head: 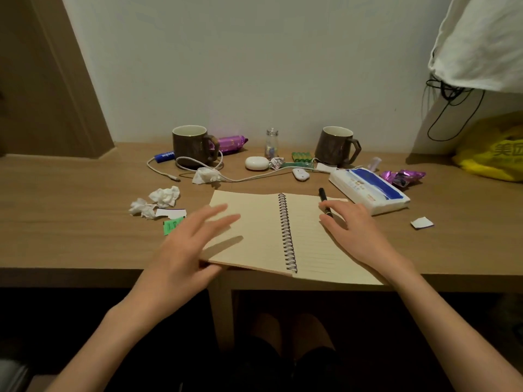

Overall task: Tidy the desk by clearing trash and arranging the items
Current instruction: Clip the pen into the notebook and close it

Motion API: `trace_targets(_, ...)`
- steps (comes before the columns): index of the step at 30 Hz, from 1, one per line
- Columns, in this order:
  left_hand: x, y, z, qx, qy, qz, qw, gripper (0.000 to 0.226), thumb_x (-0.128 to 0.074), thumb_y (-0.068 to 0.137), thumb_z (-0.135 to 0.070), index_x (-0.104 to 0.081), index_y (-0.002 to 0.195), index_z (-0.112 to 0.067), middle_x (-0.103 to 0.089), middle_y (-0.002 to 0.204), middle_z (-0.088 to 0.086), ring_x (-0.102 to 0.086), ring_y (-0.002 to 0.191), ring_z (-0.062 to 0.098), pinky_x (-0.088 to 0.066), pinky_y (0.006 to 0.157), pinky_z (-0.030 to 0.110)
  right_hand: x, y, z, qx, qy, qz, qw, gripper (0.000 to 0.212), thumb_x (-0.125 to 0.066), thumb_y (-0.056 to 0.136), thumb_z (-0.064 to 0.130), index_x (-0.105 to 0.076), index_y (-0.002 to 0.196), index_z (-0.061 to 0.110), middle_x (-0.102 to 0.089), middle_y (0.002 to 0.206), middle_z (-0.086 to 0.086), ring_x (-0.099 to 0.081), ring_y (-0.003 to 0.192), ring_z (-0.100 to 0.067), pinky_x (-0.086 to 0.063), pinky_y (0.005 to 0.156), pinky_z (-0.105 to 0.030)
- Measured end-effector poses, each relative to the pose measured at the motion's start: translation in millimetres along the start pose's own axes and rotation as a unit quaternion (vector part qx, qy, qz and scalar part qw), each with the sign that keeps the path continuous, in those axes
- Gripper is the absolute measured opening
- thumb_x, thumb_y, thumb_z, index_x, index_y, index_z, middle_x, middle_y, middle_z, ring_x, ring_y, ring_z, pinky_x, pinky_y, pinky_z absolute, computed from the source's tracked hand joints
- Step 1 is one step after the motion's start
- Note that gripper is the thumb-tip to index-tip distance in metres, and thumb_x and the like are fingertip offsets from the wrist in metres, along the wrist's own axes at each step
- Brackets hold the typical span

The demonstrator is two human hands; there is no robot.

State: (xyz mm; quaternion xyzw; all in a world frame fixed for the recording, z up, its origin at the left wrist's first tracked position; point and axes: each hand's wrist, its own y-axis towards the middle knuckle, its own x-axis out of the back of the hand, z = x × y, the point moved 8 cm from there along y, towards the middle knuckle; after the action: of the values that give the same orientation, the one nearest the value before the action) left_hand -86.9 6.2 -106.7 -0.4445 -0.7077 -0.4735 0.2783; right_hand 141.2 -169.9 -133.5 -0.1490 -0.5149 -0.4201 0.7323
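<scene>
An open spiral notebook lies at the desk's front edge. My left hand hovers over its left page, fingers spread, thumb by the page's near corner. My right hand rests flat on the right page with its fingers over a black pen; it does not grip it. Crumpled tissues and paper scraps lie left of the notebook. One more crumpled tissue sits behind it, and a torn scrap lies to the right.
Two brown mugs stand at the back, with a white cable, purple wrappers, a small bottle, green batteries and a white case. A tissue pack lies right of the pen. A yellow bag sits far right.
</scene>
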Motion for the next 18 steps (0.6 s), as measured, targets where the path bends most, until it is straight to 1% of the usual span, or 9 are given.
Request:
trace_targets(3, 17.6, 1.9, 7.2, 0.071, -0.171, -0.103, 0.977, 0.079, -0.071, 0.077, -0.011, -0.034, 0.138, -0.046, -0.027, 0.148, -0.017, -0.03, 0.133, -0.004, -0.031, 0.1, 0.007, -0.5, 0.2, -0.9, 0.002, -0.001, 0.001, 1.0, 0.039, -0.046, 0.095, 0.047, -0.052, 0.13, 0.033, -0.051, 0.139, 0.01, -0.04, 0.129, -0.014, -0.036, 0.103, -0.038)
trace_targets(6, 6.0, 2.9, 14.5, 0.233, -0.451, -0.098, 0.856, 0.072, -0.06, 0.078, -0.033, -0.028, 0.141, -0.045, -0.047, 0.13, -0.014, -0.059, 0.105, -0.002, -0.05, 0.087, 0.022, -0.6, 1.4, -3.0, -0.003, 0.02, -0.002, 1.0, 0.04, -0.041, 0.096, 0.049, -0.054, 0.129, 0.032, -0.052, 0.138, 0.009, -0.041, 0.129, -0.013, -0.036, 0.103, -0.037)
trace_targets(8, -9.3, 4.0, 6.4, 0.279, -0.545, -0.058, 0.789, 0.068, -0.046, 0.074, -0.051, -0.039, 0.139, -0.032, -0.063, 0.116, -0.007, -0.066, 0.097, 0.008, -0.056, 0.08, 0.028, 2.5, 1.0, -4.5, -0.011, 0.064, -0.018, 0.998, 0.041, -0.037, 0.097, 0.048, -0.057, 0.128, 0.029, -0.052, 0.14, 0.006, -0.042, 0.13, -0.014, -0.035, 0.105, -0.038)
trace_targets(9, -13.8, 5.1, 0.2, 0.281, -0.563, -0.042, 0.776, 0.07, -0.039, 0.072, -0.059, -0.045, 0.134, -0.027, -0.067, 0.111, -0.004, -0.066, 0.099, 0.012, -0.056, 0.081, 0.03, 4.9, 0.7, -5.8, -0.016, 0.091, -0.029, 0.995, 0.041, -0.036, 0.098, 0.047, -0.058, 0.127, 0.027, -0.051, 0.14, 0.004, -0.042, 0.131, -0.014, -0.035, 0.107, -0.039)
trace_targets(11, -16.3, 9.7, -13.1, 0.26, -0.548, -0.025, 0.794, 0.069, -0.033, 0.066, -0.066, -0.053, 0.12, -0.028, -0.072, 0.102, -0.007, -0.067, 0.097, 0.01, -0.055, 0.085, 0.031, 9.3, -1.3, -9.1, -0.029, 0.138, -0.045, 0.989, 0.041, -0.035, 0.1, 0.044, -0.059, 0.126, 0.025, -0.051, 0.141, 0.002, -0.042, 0.131, -0.014, -0.036, 0.107, -0.038)
trace_targets(13, -14.6, 15.2, -22.4, 0.235, -0.498, -0.027, 0.834, 0.058, -0.046, 0.063, -0.063, -0.053, 0.112, -0.033, -0.072, 0.099, -0.013, -0.066, 0.099, 0.005, -0.053, 0.088, 0.03, 12.2, -3.4, -11.3, -0.038, 0.177, -0.055, 0.982, 0.04, -0.033, 0.101, 0.039, -0.059, 0.128, 0.024, -0.053, 0.138, 0.003, -0.044, 0.123, -0.008, -0.037, 0.098, -0.03)
trace_targets(15, -14.9, 22.2, -32.3, 0.211, -0.414, -0.025, 0.885, 0.057, -0.064, 0.069, -0.047, -0.049, 0.122, -0.03, -0.065, 0.105, -0.019, -0.061, 0.101, -0.002, -0.05, 0.08, 0.016, 14.1, -4.0, -11.0, -0.041, 0.211, -0.066, 0.974, 0.038, -0.033, 0.102, 0.036, -0.059, 0.126, 0.021, -0.056, 0.132, 0.004, -0.044, 0.114, -0.003, -0.035, 0.088, -0.023)
trace_targets(17, -21.2, 30.3, -42.8, 0.199, -0.379, -0.023, 0.903, 0.061, -0.065, 0.082, -0.028, -0.038, 0.136, -0.025, -0.057, 0.108, -0.025, -0.057, 0.099, -0.006, -0.051, 0.07, 0.009, 14.1, -3.4, -9.8, -0.044, 0.249, -0.068, 0.965, 0.037, -0.032, 0.103, 0.034, -0.06, 0.124, 0.02, -0.057, 0.129, 0.004, -0.045, 0.113, -0.003, -0.037, 0.085, -0.021)
trace_targets(18, -25.3, 35.0, -50.0, 0.182, -0.378, -0.015, 0.908, 0.065, -0.061, 0.086, -0.024, -0.029, 0.143, -0.026, -0.055, 0.111, -0.025, -0.057, 0.103, -0.002, -0.053, 0.074, 0.011, 13.6, -2.8, -9.8, -0.051, 0.273, -0.065, 0.959, 0.037, -0.032, 0.103, 0.034, -0.06, 0.124, 0.021, -0.057, 0.129, 0.004, -0.046, 0.116, -0.005, -0.038, 0.088, -0.023)
